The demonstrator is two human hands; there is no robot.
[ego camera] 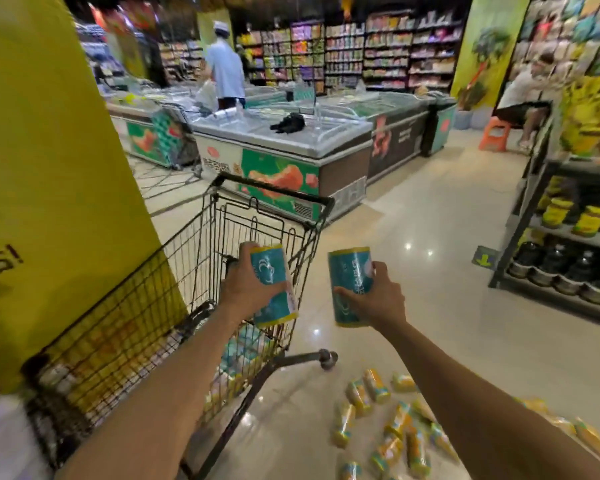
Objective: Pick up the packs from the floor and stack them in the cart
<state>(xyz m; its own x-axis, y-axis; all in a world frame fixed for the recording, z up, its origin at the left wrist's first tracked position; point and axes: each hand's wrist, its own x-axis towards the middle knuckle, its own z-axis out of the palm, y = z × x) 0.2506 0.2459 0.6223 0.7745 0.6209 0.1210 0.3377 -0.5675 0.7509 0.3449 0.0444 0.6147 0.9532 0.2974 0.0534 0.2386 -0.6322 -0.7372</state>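
Floor (430, 306): pale glossy tiles running between the freezers and the shelving.
Pillar (49, 168): yellow, standing against the cart's left side.
Freezers (291, 140): a row of glass-topped chest units beyond the cart's far end; a dark bundle lies on one lid.
Shelving (568, 237): a dark rack at the right, stocked with jars and dark bottles.
Cart (125, 317): a black wire basket on wheels, open at the top.
Floor packs (376, 384): a scatter of yellow-and-teal packs lying on the floor off the cart's near right corner, some touching, at mixed angles.
Cart packs (243, 351): several lie on the cart's bottom, blurred through the wire.
Left pack (274, 282): teal with yellow ends, held upright above the basket, close inside the cart's right rim.
Right pack (349, 282): the same kind, upright, held over the floor just outside that rim.
Left hand (246, 289): fingers and thumb wrapped round the left pack.
Right hand (378, 299): clasps the right pack from its right side.
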